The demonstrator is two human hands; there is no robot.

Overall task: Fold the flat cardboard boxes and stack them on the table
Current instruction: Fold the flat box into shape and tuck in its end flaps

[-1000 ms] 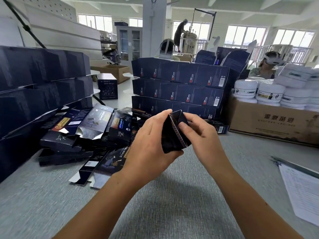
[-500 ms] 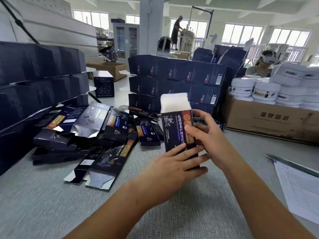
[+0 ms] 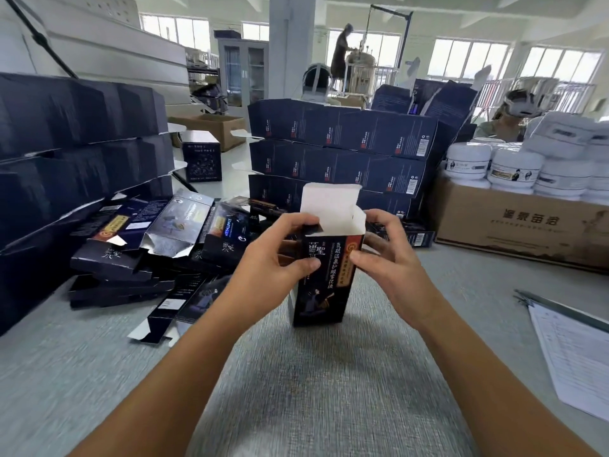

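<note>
A dark printed cardboard box (image 3: 324, 288) stands upright on the grey table (image 3: 296, 390), squared open, its white top flap raised and a small side flap bent inward. My left hand (image 3: 280, 258) grips the box's upper left side, thumb on the front face and fingers over the top left edge. My right hand (image 3: 382, 252) grips the upper right corner, thumb on the front. A loose heap of flat dark boxes (image 3: 158, 245) lies to the left. Folded boxes sit in stacked rows behind (image 3: 339, 156) and at the far left (image 3: 75, 153).
A brown carton (image 3: 520, 232) topped with white jars (image 3: 514, 166) stands at the right. Papers on a clipboard (image 3: 580, 354) lie at the right edge. People work in the background beyond the stacks.
The box went from a flattened sleeve held in the air to an upright, squared box resting on the table. Both hands moved up to its open top.
</note>
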